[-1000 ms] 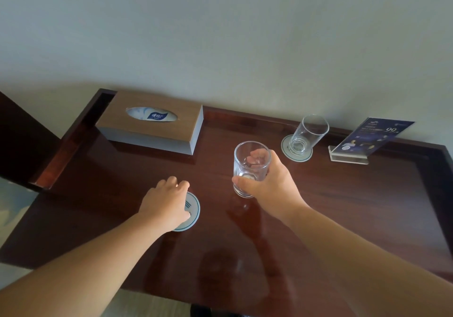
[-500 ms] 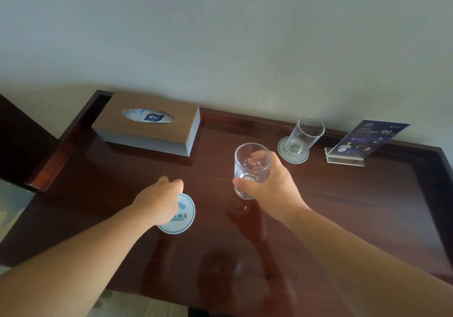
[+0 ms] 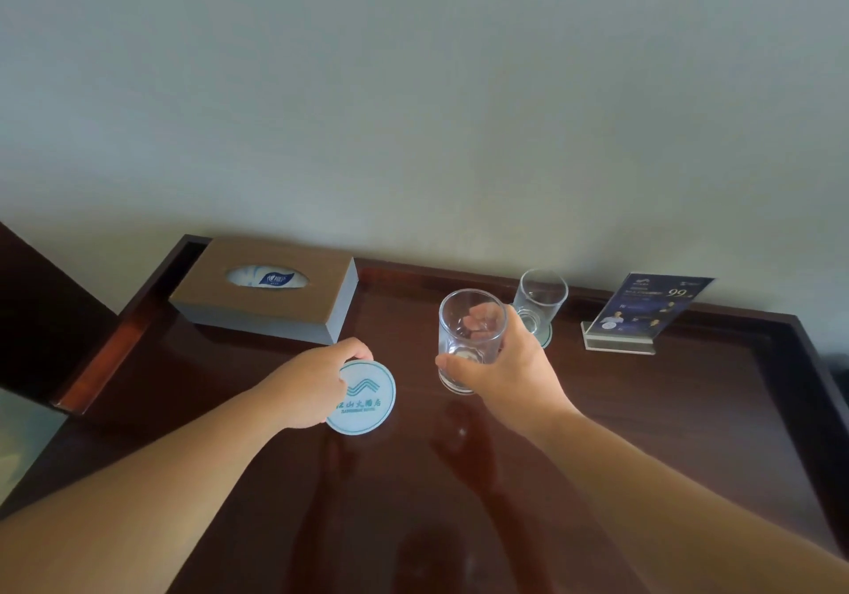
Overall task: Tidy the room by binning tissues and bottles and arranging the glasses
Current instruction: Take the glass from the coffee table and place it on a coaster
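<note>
Roughly halfway: far glass (image 3: pixel 540 302) sits coastered at one o'clock, right hand (image 3: pixel 510 373) grips the other glass (image 3: pixel 468 341), left hand (image 3: pixel 308 387) holds its coaster (image 3: pixel 367 400).

A plain pale wall (image 3: pixel 413 88) fills the far upper half, evenly lit by soft light. Below it stands a glossy, dark red-brown bench (image 3: pixel 689 433) with a raised rim (image 3: pixel 459 273) along its far and side edges. A dark wooden panel (image 3: pixel 41 308) rises at left, above a pale floor (image 3: pixel 23 446).
</note>
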